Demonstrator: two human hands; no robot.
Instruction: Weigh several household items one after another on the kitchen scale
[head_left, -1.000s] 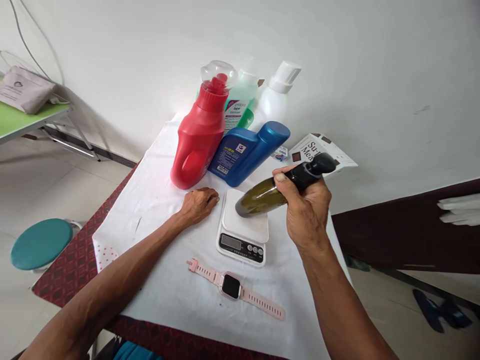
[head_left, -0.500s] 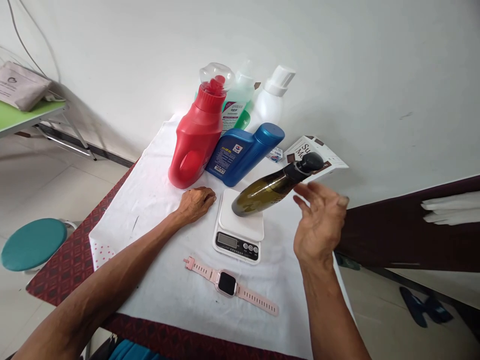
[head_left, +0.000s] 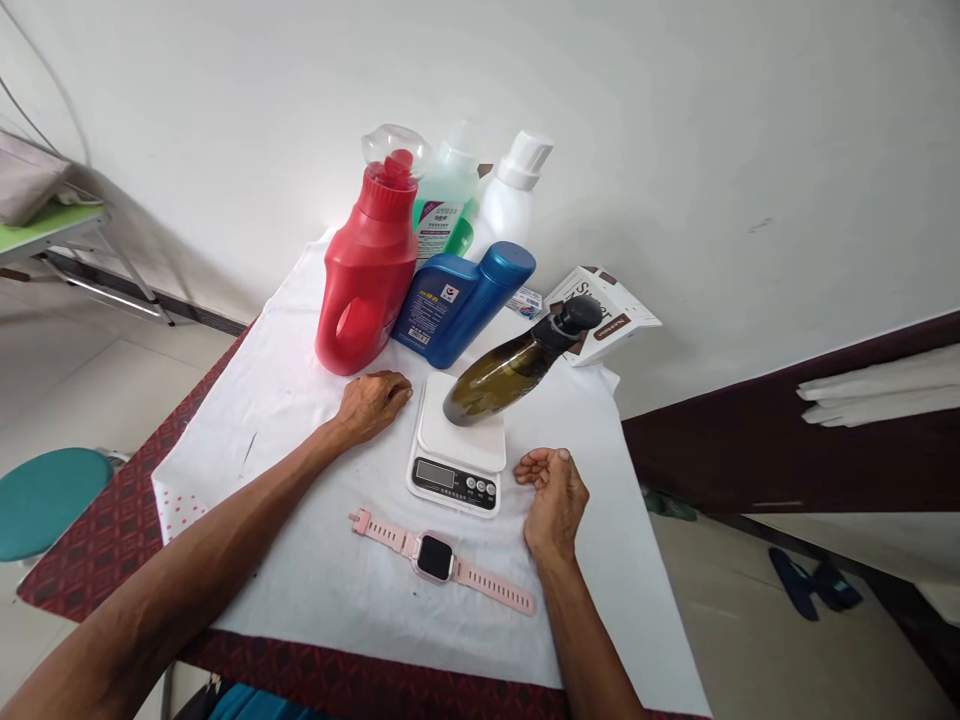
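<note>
Off the bottle (head_left: 495,382) and down to the cloth (head_left: 322,610) has come the right hand (head_left: 555,505), which a second ago gripped that bottle by its upper part. Now it is beside the scale (head_left: 457,445), near it but apart — fingers half curled and loose, thumb uppermost, nothing held. By itself the bottle, olive with a black cap, stands with its base on the scale's white plate, looking slanted in this wide view. Any reading on the screen (head_left: 435,474) is too faint to make out.

Resting on the cloth as before, the left hand (head_left: 371,407) lies just to the other side of the scale, fingers together and bent; whether the tips meet the palm, I cannot tell. Nearer the person lies a pink watch (head_left: 433,557), strap stretched out flat. Behind the left hand stand a red jug (head_left: 367,270) and a blue bottle (head_left: 450,310) — with a green bottle (head_left: 439,220) and a white one further back.
</note>
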